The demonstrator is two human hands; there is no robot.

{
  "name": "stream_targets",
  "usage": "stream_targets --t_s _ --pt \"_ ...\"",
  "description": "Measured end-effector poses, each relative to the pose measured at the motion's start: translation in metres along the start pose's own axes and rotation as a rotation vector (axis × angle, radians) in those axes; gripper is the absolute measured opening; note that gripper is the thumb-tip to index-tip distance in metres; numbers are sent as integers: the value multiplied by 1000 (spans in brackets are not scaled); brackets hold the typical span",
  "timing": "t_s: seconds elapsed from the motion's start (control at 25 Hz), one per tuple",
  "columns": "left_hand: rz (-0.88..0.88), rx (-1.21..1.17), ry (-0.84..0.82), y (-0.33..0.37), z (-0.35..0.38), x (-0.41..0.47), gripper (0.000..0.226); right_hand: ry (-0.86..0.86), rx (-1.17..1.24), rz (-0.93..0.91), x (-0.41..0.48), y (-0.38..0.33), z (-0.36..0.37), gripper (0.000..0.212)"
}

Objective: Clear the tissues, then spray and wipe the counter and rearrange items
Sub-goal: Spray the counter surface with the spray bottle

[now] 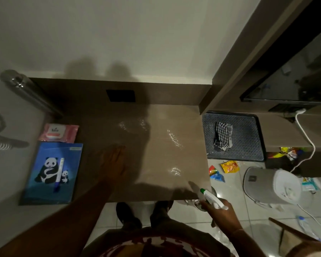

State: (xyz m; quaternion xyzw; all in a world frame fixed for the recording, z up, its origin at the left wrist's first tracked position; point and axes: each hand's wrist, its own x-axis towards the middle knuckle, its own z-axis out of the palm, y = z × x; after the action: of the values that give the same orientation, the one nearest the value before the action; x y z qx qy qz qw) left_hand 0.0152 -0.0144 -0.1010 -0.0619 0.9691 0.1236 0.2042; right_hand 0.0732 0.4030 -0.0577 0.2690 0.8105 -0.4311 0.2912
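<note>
Counter [174, 160]: brown top, wet glints in patches from the middle toward the right edge, left half in shadow.

Black mat [248, 138] touches the counter's right edge, far end. Checked cloth [222, 136] lies crumpled on the mat's left part, untouched.

Blue panda folder [53, 173] lies flat at the counter's near left corner, slightly skewed. A pen [59, 175] rests on it, running front to back. Pink wipes pack [58, 132] sits just beyond the folder's far edge, along the left edge.

Left arm reaches in from the near left corner, forearm diagonal across the counter. Left hand [115, 162] lies flat, palm down, fingers together and pointing at the back wall, left of the middle. Holds nothing. Motion blur, so fingertip contact is hard to read.

Right hand [220, 213] hangs just off the near right corner, wrist bent, fingers wrapped round the neck of the spray bottle [212, 198]. White trigger head, green nozzle tip over the corner, aimed at the counter's middle. Bottle body is hidden under the hand.

Floor right of the counter: grey bin [263, 186] with a white liner, snack wrappers [228, 166] scattered near it, white cable [308, 145] trailing down.
</note>
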Motion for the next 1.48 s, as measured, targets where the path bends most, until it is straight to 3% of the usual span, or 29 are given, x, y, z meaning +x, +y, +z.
stream_targets --t_s 0.16,0.32,0.56,0.96,1.12,1.24,1.48 --pt "8 -21 4 -19 5 -11 74 54 -71 -77 4 -3 10 12" --pt "4 -7 34 -34 5 -23 72 171 -142 -85 11 -13 6 17" --pt "-33 -67 73 -45 -1 -37 68 309 13 -63 23 -29 -7 23" --pt "-113 -85 142 -59 -13 -42 71 230 -56 -160 44 -101 24 14" --pt "-123 -76 157 -69 -10 -45 69 222 -83 -163 48 -119 41 20" --pt "-151 -67 173 -74 -6 -49 67 124 -148 -207 45 -131 57 14" --pt "-241 -115 202 -83 0 -59 64 72 -166 -251 34 -152 99 28"
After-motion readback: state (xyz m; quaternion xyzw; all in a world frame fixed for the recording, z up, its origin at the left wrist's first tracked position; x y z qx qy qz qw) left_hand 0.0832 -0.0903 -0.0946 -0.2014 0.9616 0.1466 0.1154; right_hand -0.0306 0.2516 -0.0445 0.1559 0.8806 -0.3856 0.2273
